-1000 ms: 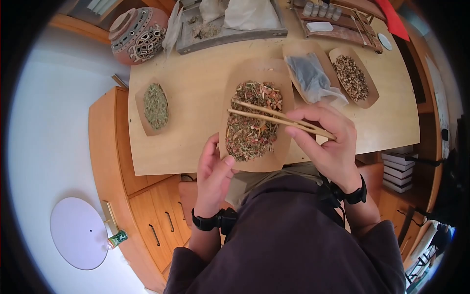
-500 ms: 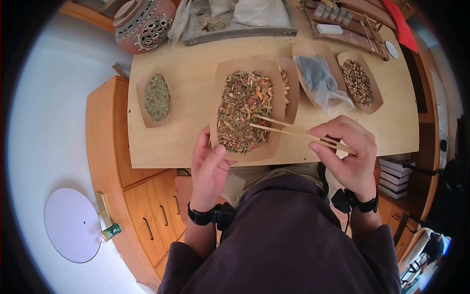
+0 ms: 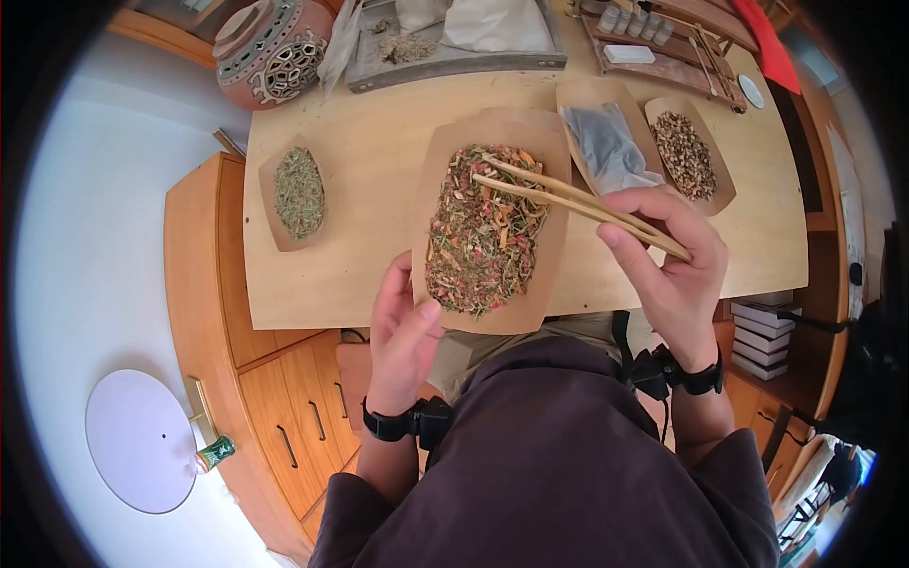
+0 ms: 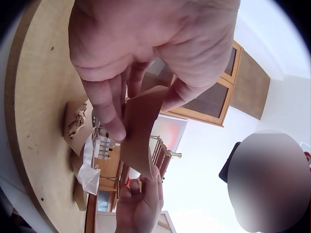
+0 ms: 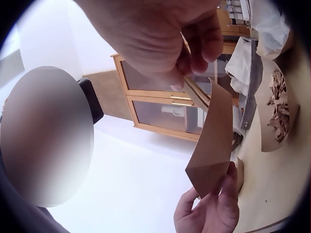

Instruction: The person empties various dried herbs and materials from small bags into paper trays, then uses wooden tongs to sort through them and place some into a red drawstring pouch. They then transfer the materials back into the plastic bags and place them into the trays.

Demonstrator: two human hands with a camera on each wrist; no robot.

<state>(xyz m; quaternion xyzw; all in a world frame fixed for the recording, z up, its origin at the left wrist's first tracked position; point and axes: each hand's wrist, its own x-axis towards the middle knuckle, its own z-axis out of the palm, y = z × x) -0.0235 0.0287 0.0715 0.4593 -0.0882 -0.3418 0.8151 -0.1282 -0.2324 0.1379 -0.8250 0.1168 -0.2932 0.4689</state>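
My left hand [image 3: 402, 341] holds a brown paper tray [image 3: 547, 260] by its near left corner, thumb on the rim and the other fingers behind. A mix of dried herbs and petals [image 3: 483, 241], in green, red and orange bits, covers the tray's bottom. Wooden tongs [image 3: 592, 210] are pinched between thumb and fingers of my right hand [image 3: 677, 251]. Their two tips lie over the far end of the mix, a little apart. In the left wrist view the tray [image 4: 138, 131] is tilted above the table; the right wrist view shows the tongs [image 5: 197, 92] reaching behind its rim.
A small tray of green herbs [image 3: 301, 194] stands at the left. To the right are a tray with a bagged dark item [image 3: 606, 142] and one of brown pieces [image 3: 682, 156]. Another tray, of brown chips [image 5: 278, 107], is hidden in the head view. A pierced pot [image 3: 275, 62] stands behind.
The tongs' tips went from the left part of the mix to its middle, then to its far end. The held tray shifted left, then back toward my body, covering the chips tray.
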